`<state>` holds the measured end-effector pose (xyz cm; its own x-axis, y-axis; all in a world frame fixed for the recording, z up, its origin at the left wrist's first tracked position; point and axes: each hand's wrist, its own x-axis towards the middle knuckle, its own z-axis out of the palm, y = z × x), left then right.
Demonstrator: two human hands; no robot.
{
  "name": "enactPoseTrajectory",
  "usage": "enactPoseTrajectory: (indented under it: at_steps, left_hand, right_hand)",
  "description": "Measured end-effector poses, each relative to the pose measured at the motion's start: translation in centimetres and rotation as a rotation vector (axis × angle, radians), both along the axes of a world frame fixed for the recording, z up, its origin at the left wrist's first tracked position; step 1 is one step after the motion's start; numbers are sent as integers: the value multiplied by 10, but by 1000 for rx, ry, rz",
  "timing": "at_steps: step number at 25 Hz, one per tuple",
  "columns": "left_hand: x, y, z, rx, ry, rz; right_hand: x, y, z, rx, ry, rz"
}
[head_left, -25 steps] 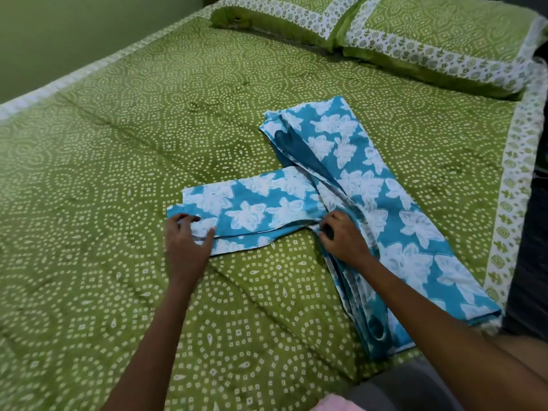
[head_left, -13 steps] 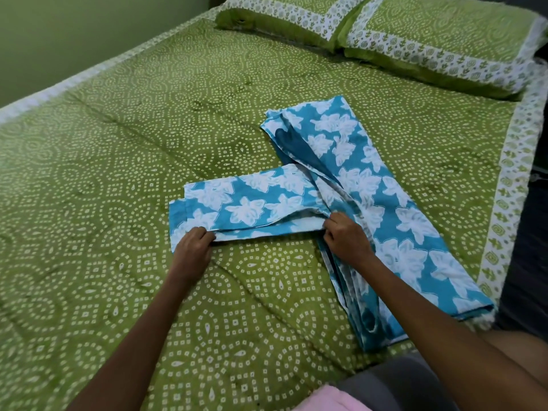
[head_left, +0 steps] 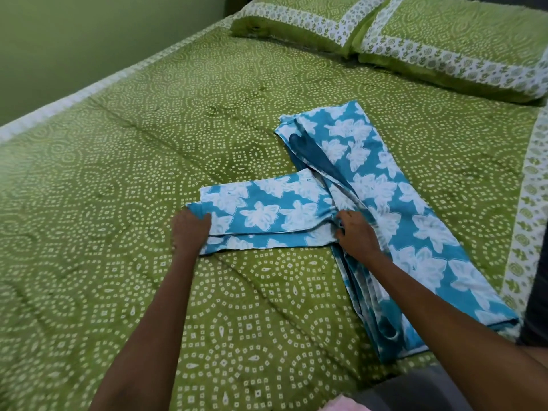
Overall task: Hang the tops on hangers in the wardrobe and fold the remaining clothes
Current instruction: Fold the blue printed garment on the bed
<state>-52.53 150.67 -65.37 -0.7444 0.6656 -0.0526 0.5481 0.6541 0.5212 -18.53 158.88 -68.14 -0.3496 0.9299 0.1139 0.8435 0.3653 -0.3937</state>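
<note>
From the head view I see a green dotted bedspread (head_left: pixel 124 262) with 2 matching pillows (head_left: pixel 439 40) at its far end, a green wall (head_left: pixel 89 40) on the left and a scrap of pink cloth (head_left: pixel 344 406) at the bottom edge. The blue floral garment (head_left: pixel 370 185) lies on the bed's right half, 1 section folded out toward the left. My left hand (head_left: pixel 191 229) curls its fingers over that section's left end, gripping it. My right hand (head_left: pixel 355 232) bunches fabric where section meets body, seemingly pinching it, though the fingertips are partly hidden.
</note>
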Motion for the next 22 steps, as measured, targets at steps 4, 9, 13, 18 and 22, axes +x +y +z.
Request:
enactPoseTrajectory:
  at_steps: [4, 9, 13, 18, 22]
  left_hand:
    - [22, 19, 7, -82, 276, -54]
    - [22, 28, 0, -153, -52, 62]
    - [12, 26, 3, 199, -162, 39]
    - [8, -7, -20, 265, -77, 36]
    - [1, -10, -14, 301, -24, 43]
  right_hand:
    - [-6, -2, -4, 134, -13, 22]
    - [-8, -5, -11, 69, -10, -50]
    - [-9, 5, 4, 95, 60, -3]
    - [15, -5, -5, 62, 19, 198]
    - [14, -7, -2, 158, 97, 188]
